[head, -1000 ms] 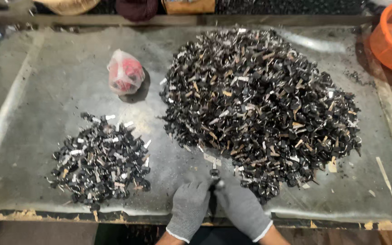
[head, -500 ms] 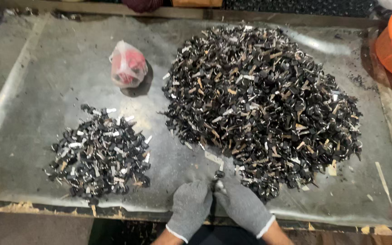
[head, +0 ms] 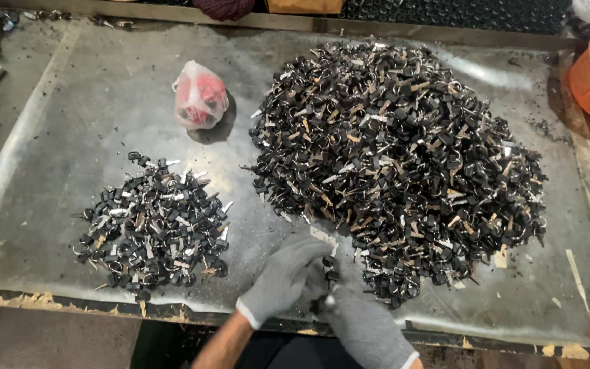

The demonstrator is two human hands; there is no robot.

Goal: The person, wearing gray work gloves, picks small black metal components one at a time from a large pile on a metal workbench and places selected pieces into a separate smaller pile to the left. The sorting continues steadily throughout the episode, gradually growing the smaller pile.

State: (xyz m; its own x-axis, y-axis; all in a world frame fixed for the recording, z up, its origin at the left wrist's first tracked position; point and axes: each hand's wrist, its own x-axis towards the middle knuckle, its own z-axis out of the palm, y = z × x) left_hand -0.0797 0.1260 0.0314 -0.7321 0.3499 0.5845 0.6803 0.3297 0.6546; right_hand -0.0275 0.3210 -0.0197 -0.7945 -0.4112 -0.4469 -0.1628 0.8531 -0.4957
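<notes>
A worn grey metal-topped counter [head: 69, 109] with chipped wooden front edge, bright glare on its far side.

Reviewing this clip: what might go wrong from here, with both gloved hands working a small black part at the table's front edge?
1. The small black part sits between the left hand and right hand, right by the table's front edge; a slip would likely send it off the table.
2. The big pile slopes toward the hands, so a nudge may spill pieces into the work spot.
3. Stray pieces might mix into the small pile.
</notes>
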